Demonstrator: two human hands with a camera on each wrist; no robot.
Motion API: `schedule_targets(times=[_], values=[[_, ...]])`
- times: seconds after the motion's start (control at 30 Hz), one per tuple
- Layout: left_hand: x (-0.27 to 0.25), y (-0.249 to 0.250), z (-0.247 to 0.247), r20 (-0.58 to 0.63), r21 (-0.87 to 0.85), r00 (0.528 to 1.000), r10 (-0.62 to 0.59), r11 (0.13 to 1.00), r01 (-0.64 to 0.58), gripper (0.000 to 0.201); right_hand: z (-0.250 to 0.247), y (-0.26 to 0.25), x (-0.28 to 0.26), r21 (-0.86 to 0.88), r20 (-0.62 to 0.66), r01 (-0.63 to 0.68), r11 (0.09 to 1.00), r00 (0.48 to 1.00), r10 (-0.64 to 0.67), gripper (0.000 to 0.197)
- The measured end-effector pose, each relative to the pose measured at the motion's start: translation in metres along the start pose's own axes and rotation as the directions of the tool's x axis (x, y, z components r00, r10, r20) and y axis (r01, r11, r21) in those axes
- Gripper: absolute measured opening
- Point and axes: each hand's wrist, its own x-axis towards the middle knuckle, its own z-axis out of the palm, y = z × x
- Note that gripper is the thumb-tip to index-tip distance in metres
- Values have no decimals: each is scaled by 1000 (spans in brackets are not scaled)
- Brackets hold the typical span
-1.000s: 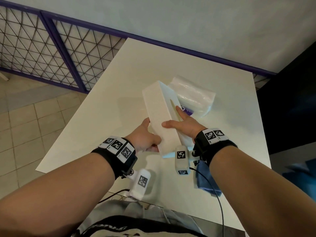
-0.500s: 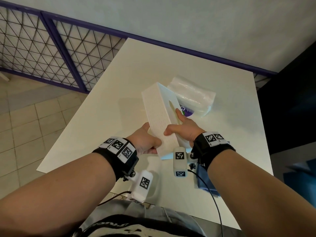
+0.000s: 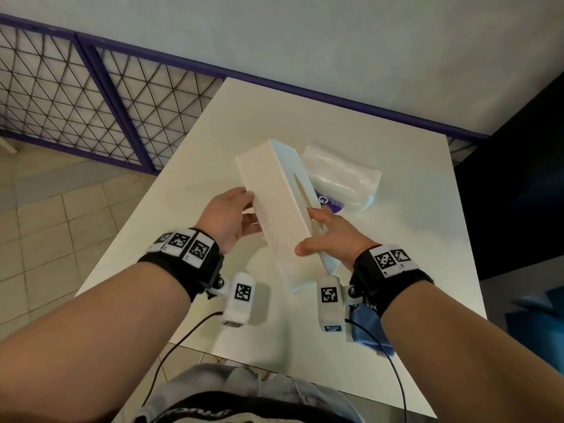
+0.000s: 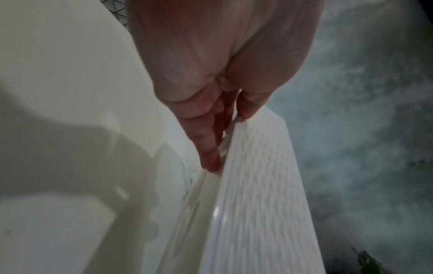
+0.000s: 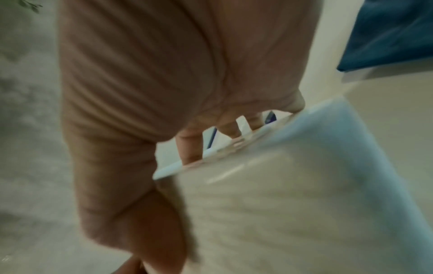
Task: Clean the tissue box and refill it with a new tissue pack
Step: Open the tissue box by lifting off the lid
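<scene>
I hold a long white tissue box (image 3: 280,209) tilted above the table, its textured side up and the slot face turned right. My left hand (image 3: 244,210) grips its left edge, thumb on top and fingers underneath; in the left wrist view the fingertips (image 4: 211,163) press along the box's (image 4: 257,194) lower seam. My right hand (image 3: 323,235) grips the near right part, thumb on the textured side and fingers over the slot face. The right wrist view is blurred and shows the box (image 5: 293,204) under the hand (image 5: 206,140). A new tissue pack (image 3: 341,175) in clear wrap lies behind the box.
A blue cloth (image 3: 370,331) lies at the front right of the white table (image 3: 189,193), under my right wrist, and shows in the right wrist view as the blue cloth (image 5: 386,37). A purple-framed mesh fence (image 3: 91,102) stands at the left, over tiled floor.
The box has turned so its textured side faces up more. My left hand slid further up the box's left edge. My right thumb moved onto the textured side.
</scene>
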Motion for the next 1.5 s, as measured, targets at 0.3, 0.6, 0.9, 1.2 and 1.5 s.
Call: schedule_targets(times=[0.3, 0.6, 0.9, 1.2, 1.5], values=[[-10, 4, 12, 88, 361, 986, 144, 918, -167, 29, -2, -22, 6, 59, -169, 29, 998, 985, -19, 62], [-13, 4, 14, 10, 493, 983, 184, 854, -165, 25, 1, -24, 0, 112, -195, 60, 992, 980, -37, 39], [-10, -2, 9, -95, 535, 985, 146, 842, -74, 24, 9, -15, 8, 67, -242, 51, 996, 970, -33, 44], [2, -34, -33, -278, 451, 960, -45, 876, 172, 13, -17, -8, 15, -82, -224, -17, 996, 975, -2, 53], [2, -53, -31, -202, 276, 926, -320, 888, 367, 15, -38, -28, 19, -341, -240, -48, 939, 970, -37, 54]])
